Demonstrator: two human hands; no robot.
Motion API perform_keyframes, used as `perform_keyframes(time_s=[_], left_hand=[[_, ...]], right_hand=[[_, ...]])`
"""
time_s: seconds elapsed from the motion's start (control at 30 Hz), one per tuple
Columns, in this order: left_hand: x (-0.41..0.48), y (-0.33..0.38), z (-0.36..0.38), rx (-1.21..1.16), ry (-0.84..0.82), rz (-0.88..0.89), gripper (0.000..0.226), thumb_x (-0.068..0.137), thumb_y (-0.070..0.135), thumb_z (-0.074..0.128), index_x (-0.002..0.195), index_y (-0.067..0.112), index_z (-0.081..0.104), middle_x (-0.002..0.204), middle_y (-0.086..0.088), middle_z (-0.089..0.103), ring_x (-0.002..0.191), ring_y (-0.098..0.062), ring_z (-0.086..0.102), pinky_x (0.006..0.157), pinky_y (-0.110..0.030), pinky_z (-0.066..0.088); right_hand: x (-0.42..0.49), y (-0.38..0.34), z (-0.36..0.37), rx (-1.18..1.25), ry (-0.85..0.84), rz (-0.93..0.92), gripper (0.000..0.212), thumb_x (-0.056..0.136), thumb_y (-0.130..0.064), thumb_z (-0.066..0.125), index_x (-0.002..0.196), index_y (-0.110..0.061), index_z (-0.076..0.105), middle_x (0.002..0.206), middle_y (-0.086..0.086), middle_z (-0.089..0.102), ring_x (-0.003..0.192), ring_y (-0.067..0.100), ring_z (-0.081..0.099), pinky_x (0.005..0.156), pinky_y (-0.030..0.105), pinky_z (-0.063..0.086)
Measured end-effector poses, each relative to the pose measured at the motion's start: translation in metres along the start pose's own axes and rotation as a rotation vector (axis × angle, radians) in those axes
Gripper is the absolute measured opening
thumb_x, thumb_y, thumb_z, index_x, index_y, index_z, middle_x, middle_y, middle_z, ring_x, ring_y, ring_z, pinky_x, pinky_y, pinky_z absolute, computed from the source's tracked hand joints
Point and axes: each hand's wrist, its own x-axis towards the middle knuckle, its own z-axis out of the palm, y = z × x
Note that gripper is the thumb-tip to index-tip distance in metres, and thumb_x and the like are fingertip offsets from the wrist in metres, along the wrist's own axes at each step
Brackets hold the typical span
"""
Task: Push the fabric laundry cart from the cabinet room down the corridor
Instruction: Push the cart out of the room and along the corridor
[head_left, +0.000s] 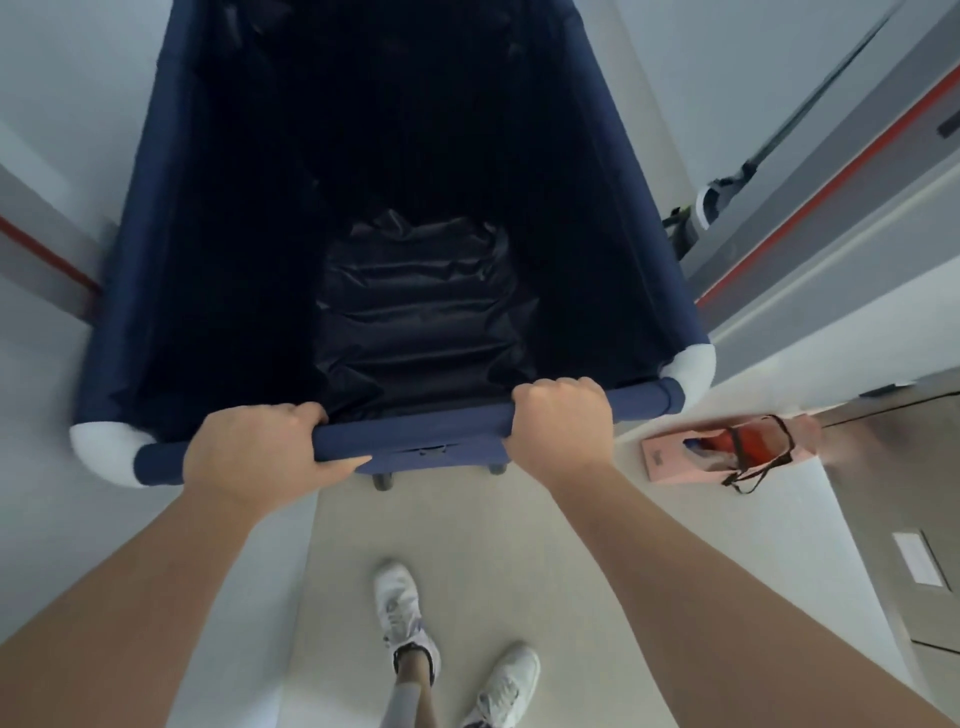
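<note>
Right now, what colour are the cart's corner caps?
White corner caps on the navy cart, head view.

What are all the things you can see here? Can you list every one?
laundry cart: one, navy blue fabric with white corner caps, straight ahead, filling the top of the view; dark liner inside, no laundry visible.
cart handle bar: one, navy blue, the near edge of the cart.
cart wheels: two partly visible, dark, under the near edge.
pink bag: one, pink with dark straps and something red inside, on the floor to the right.
long-handled cleaning tool: one, grey and white, leaning at the right wall.
white shoes: two, on the pale floor below.
left hand: one, fingers wrapped round the bar.
right hand: one, gripping the bar.
</note>
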Motion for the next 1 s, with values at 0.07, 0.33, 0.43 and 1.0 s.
perform_keyframes(time_s=[0.07, 0.33, 0.43, 1.0], left_hand=[[0.014, -0.003, -0.001, -0.01, -0.005, -0.005, 0.064, 0.066, 0.084, 0.036, 0.076, 0.028, 0.065, 0.051, 0.009, 0.055, 0.043, -0.016, 0.052, 0.042, -0.026, 0.04], [0.055, -0.014, -0.012, -0.092, 0.031, -0.103, 0.061, 0.086, 0.071, 0.024, 0.065, 0.027, 0.06, 0.048, 0.007, 0.05, 0.043, -0.017, 0.048, 0.04, -0.026, 0.036], [0.073, -0.013, -0.013, -0.05, 0.023, -0.129, 0.055, 0.088, 0.056, 0.026, 0.057, 0.021, 0.056, 0.045, 0.003, 0.047, 0.038, -0.022, 0.04, 0.042, -0.022, 0.027], [0.169, -0.013, -0.008, -0.002, 0.026, -0.082, 0.051, 0.087, 0.039, 0.025, 0.058, 0.012, 0.058, 0.049, -0.005, 0.055, 0.041, -0.03, 0.049, 0.046, -0.027, 0.027]], right_hand=[[0.015, 0.002, 0.0, -0.009, -0.008, 0.011, 0.023, 0.054, -0.007, 0.062, 0.052, -0.018, 0.042, 0.046, -0.002, 0.034, 0.046, 0.023, 0.032, 0.057, 0.033, 0.023], [0.063, 0.003, -0.002, -0.054, -0.064, 0.035, 0.021, 0.052, -0.01, 0.063, 0.052, -0.02, 0.045, 0.047, -0.002, 0.038, 0.047, 0.023, 0.035, 0.057, 0.033, 0.024], [0.08, 0.007, -0.003, -0.074, -0.095, 0.035, 0.018, 0.054, -0.011, 0.063, 0.054, -0.02, 0.048, 0.05, -0.002, 0.041, 0.05, 0.023, 0.037, 0.058, 0.033, 0.025], [0.177, 0.047, -0.01, -0.113, -0.238, -0.001, 0.004, 0.073, -0.019, 0.061, 0.073, -0.023, 0.062, 0.056, -0.004, 0.045, 0.058, 0.026, 0.047, 0.058, 0.032, 0.029]])
